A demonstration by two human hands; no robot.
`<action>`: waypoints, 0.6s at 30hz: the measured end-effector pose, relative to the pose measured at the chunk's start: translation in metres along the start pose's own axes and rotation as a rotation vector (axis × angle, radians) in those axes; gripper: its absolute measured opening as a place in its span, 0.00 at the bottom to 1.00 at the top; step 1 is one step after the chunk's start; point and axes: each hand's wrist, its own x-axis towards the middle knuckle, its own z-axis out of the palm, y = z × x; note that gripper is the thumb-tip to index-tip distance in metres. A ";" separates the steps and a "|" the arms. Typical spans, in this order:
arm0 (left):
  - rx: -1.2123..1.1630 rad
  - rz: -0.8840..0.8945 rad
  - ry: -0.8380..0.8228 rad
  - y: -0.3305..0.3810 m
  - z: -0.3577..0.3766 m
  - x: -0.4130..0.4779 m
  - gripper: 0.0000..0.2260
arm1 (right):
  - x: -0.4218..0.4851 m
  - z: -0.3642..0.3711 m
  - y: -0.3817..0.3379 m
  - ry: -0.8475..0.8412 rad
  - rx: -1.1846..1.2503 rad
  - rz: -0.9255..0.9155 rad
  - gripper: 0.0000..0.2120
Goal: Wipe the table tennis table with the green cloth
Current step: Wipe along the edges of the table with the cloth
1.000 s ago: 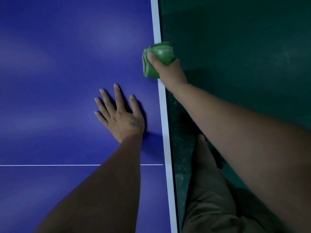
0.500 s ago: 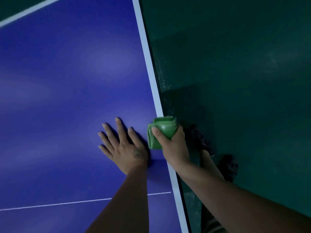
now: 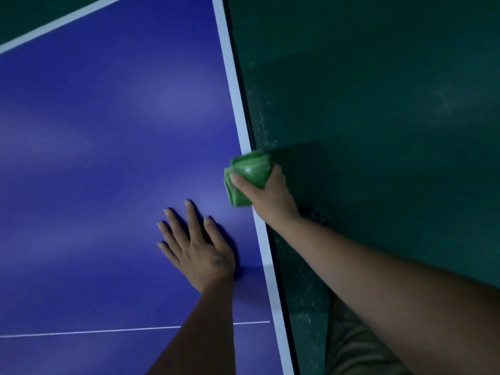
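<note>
The blue table tennis table (image 3: 102,147) fills the left of the view, with a white border line (image 3: 235,109) along its right edge. My right hand (image 3: 266,197) grips a folded green cloth (image 3: 250,174) and presses it on that white edge, the thumb lying over the cloth. My left hand (image 3: 196,244) rests flat on the blue surface, fingers spread, just left of and nearer than the cloth. It holds nothing.
A dark green floor (image 3: 378,117) lies to the right of the table's edge. My trouser leg (image 3: 351,347) shows at the lower right. A thin white centre line (image 3: 81,332) crosses the table near the bottom. The table's far corner is at the upper left.
My right hand slid the cloth toward me along the white edge, down beside my left hand, then pushed it a little way back out. The left hand stayed flat on the table.
</note>
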 end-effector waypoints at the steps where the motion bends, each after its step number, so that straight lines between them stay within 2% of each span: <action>1: 0.001 0.003 -0.006 0.000 0.000 -0.001 0.26 | -0.014 -0.001 0.014 0.004 0.001 0.005 0.40; 5: 0.002 0.000 -0.003 -0.002 0.001 0.000 0.26 | -0.057 0.010 0.036 0.144 0.141 0.088 0.33; 8: 0.012 0.000 0.003 -0.005 0.002 -0.002 0.26 | -0.060 0.024 0.028 0.250 0.194 0.132 0.34; 12: 0.024 -0.012 -0.026 -0.003 0.001 0.001 0.26 | -0.016 0.020 -0.011 0.190 0.161 0.126 0.25; 18: 0.080 -0.058 -0.115 0.013 0.002 0.022 0.27 | 0.098 0.010 -0.094 0.060 -0.181 0.049 0.43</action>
